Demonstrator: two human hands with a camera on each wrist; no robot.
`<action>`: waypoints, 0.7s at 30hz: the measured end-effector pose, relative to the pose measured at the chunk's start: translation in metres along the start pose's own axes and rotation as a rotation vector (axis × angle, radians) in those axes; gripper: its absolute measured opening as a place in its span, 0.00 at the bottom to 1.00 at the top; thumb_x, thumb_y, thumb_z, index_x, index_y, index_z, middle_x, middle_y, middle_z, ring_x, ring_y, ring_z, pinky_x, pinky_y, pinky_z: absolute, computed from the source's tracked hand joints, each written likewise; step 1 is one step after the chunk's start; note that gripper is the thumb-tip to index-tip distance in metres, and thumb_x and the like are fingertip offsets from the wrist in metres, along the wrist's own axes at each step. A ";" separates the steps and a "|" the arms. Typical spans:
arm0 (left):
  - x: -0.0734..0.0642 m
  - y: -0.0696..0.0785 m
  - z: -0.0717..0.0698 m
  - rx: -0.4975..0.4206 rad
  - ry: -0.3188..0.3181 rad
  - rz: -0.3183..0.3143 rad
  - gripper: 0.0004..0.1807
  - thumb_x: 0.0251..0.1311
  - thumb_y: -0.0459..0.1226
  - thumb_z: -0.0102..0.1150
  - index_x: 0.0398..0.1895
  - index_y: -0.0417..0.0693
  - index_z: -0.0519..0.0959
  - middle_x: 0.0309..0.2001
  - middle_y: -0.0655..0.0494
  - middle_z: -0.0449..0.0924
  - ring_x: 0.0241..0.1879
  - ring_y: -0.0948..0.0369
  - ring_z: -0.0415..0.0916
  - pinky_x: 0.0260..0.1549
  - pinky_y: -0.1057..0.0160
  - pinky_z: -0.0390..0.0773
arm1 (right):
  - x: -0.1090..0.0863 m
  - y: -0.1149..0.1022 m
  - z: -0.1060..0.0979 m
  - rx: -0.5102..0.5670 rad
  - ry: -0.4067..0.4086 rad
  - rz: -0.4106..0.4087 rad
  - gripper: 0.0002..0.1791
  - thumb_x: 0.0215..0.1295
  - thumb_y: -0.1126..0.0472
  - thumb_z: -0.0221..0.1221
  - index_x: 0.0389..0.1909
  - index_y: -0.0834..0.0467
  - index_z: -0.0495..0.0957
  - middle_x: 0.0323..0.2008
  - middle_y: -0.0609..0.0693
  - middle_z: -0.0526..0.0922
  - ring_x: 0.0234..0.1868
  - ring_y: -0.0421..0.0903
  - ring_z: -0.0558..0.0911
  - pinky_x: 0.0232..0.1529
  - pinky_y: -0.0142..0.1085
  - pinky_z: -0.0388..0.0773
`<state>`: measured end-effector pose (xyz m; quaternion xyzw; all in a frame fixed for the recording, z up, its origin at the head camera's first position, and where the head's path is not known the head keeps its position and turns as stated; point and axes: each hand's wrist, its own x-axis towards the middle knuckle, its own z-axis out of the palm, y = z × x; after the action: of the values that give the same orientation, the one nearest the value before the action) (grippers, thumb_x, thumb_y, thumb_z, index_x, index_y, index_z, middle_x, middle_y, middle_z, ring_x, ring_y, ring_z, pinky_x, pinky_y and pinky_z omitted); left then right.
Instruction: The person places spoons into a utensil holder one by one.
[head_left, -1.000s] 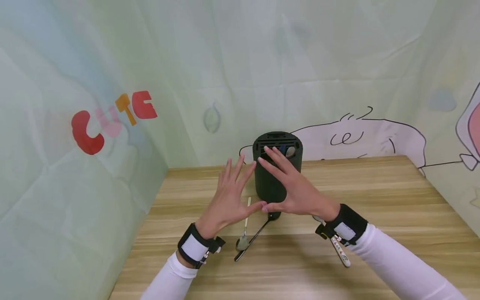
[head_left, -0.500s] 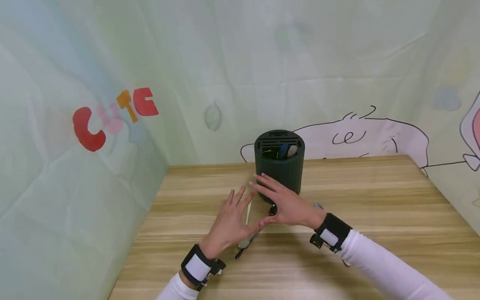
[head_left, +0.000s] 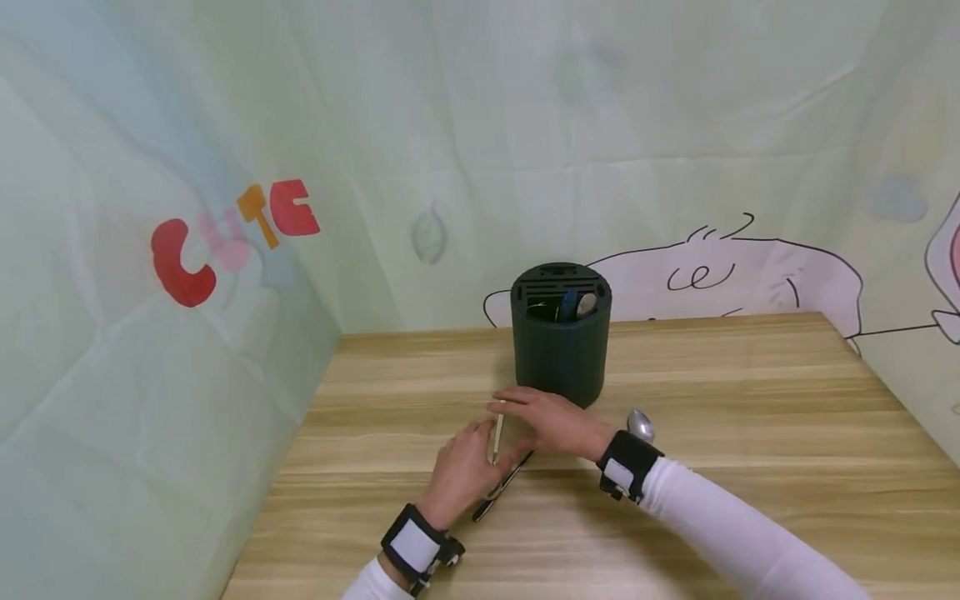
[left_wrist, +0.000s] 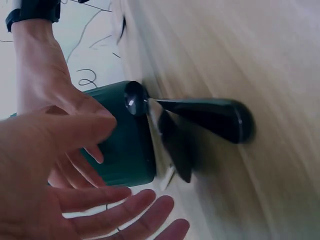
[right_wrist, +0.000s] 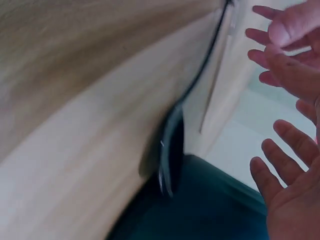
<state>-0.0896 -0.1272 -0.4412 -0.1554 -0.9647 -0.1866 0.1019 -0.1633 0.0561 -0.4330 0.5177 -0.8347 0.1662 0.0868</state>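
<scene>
Two bare hands above a wooden table, seen from the head and from both wrists. The left hand and the right hand are both unclenched and empty, the fingers extended and parted in the wrist views. The two thumbs come close together; whether they touch cannot be told. Beneath the hands lies a dark spoon, set diagonally, its handle end toward the person and its bowl toward a dark green utensil holder. A pale-handled spoon lies beside it, the pale handle pointing toward the back of the table (its bowl is largely covered by the left hand in the head view). The holder stands upright behind the right hand; in its front compartment are a blue utensil and one with a rounded, pale end. A silver spoon bowl shows just beyond the right wrist, the rest of that spoon being hidden by the arm. Each wrist bears a black strap with a white patch, next to a white sleeve. At the back hangs a pale printed sheet with coloured lettering on the left.
</scene>
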 end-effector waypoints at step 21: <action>0.013 -0.011 0.018 -0.028 -0.016 -0.076 0.20 0.44 0.32 0.60 0.07 0.52 0.61 0.12 0.62 0.58 0.14 0.63 0.59 0.09 0.64 0.57 | 0.021 0.005 0.036 -0.003 -0.111 0.040 0.17 0.50 0.69 0.65 0.42 0.51 0.81 0.42 0.44 0.80 0.44 0.37 0.75 0.45 0.32 0.74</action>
<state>-0.1083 -0.1264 -0.4579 -0.1213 -0.9681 -0.2025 0.0846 -0.1763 0.0273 -0.4606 0.5093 -0.8487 0.1376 0.0380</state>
